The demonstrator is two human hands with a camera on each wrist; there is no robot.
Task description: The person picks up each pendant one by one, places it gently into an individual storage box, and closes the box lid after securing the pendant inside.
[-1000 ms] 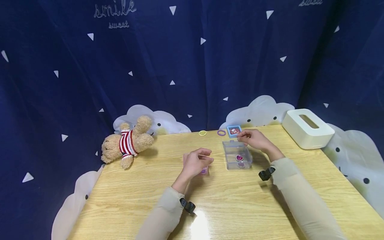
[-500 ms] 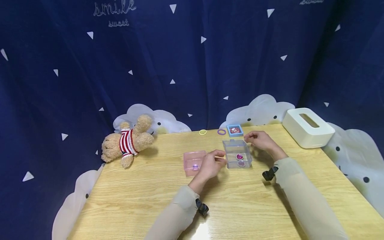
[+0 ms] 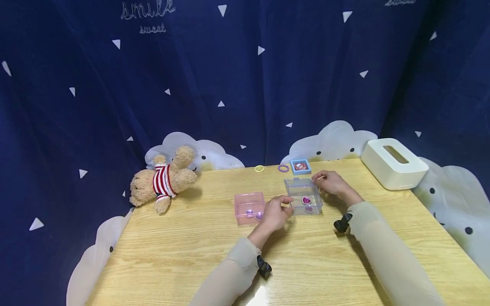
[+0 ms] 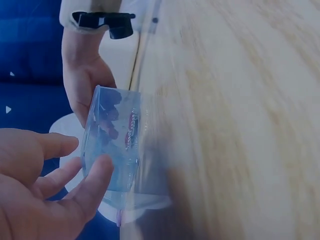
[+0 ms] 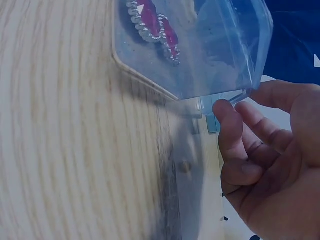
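A clear bluish plastic box [image 3: 294, 209] stands on the table with its hinged lid [image 3: 300, 189] raised. Inside lies a magenta heart-shaped gem [image 3: 306, 200] with a silvery beaded edge; another heart shape shows below it. My right hand [image 3: 332, 182] pinches the box at its right side, fingertips at the lid's edge in the right wrist view. On the other side my left hand [image 3: 276, 213] has its fingers spread loosely, fingertips right at the box wall. Left of that hand sits a pink see-through box [image 3: 241, 209] holding purple gems [image 3: 249, 213].
Behind the clear box lie a blue-framed square [image 3: 300, 167], a purple ring [image 3: 283, 168] and a yellow ring [image 3: 259, 168]. A teddy bear [image 3: 162, 182] in a striped shirt lies at the left. A white tissue box [image 3: 394, 163] stands at the back right, before a navy curtain [image 3: 245, 63].
My left hand has moved right, from over the pink box to the clear box, uncovering the purple gems. My right hand has shifted slightly right and down along the lid.
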